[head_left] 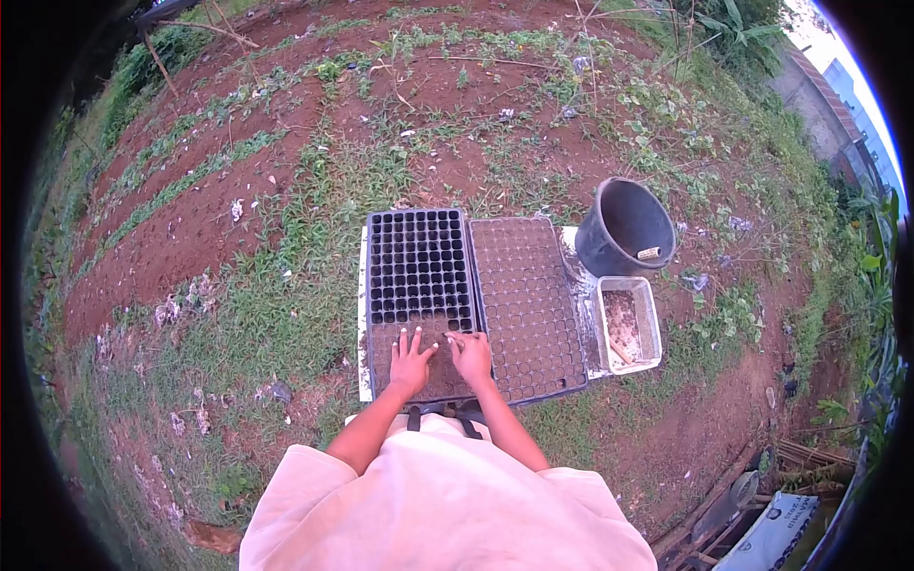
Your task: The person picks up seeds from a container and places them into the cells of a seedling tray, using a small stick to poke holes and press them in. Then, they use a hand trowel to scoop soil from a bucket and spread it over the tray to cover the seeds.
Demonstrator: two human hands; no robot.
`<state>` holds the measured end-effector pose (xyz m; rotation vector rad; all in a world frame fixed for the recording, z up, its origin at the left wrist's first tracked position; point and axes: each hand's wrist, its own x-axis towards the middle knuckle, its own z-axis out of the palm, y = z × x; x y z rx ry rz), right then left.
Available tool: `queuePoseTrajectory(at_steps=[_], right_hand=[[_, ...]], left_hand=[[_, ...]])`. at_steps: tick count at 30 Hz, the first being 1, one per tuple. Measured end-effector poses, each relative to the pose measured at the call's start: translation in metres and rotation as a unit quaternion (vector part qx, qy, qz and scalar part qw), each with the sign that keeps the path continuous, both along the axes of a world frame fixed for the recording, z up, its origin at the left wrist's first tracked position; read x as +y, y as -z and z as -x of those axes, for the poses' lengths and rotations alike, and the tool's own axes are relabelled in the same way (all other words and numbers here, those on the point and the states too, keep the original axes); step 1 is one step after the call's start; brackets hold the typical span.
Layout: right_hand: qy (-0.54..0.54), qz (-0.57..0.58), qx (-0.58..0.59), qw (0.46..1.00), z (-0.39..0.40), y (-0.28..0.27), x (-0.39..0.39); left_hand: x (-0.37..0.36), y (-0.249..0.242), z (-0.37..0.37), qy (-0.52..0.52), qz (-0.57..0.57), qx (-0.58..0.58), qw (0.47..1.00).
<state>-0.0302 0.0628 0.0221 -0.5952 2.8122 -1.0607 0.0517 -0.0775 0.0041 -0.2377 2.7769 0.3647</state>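
Note:
Two black seedling trays lie side by side on a white board. In the left tray, the far cells are empty and the near part is covered with brown soil. My left hand rests on that soil with its fingers spread. Beside it, my right hand touches the soil near the tray's right edge, its fingers bent together; whatever they may hold is too small to make out. Soil fills the cells of the right tray.
Right of the trays stand a dark bucket and a white rectangular container with pale material and a small stick in it. Grass and reddish soil beds lie around the board. A wall rises at the far right.

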Motion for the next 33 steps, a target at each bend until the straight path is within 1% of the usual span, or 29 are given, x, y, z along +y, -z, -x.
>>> queuePoseTrajectory(at_steps=[2,6,14,18,21,28,33], right_hand=[[-0.001,-0.053,-0.027,0.998,0.000,-0.001,0.001],[-0.013,-0.064,-0.021,0.998,0.005,0.002,0.000],[-0.029,-0.026,-0.017,0.999,0.003,-0.009,0.001],[-0.028,-0.012,-0.004,1.000,0.004,-0.002,0.002],[-0.019,-0.033,-0.023,0.999,0.001,-0.002,0.005],[-0.016,-0.008,-0.007,1.000,0.005,-0.004,0.003],[-0.015,-0.030,-0.031,0.999,-0.001,0.000,0.005]], left_hand=[[-0.001,-0.002,0.001,-0.005,0.000,0.000,1.000],[-0.001,0.000,-0.003,-0.018,-0.007,0.001,1.000],[0.003,0.001,-0.004,-0.034,-0.016,0.011,0.999],[0.004,0.001,-0.004,-0.035,-0.012,0.014,0.999],[0.005,0.003,-0.005,-0.036,-0.012,0.016,0.999],[0.005,0.003,-0.005,-0.037,-0.007,0.013,0.999],[0.004,0.003,-0.008,-0.031,0.001,0.018,0.999]])
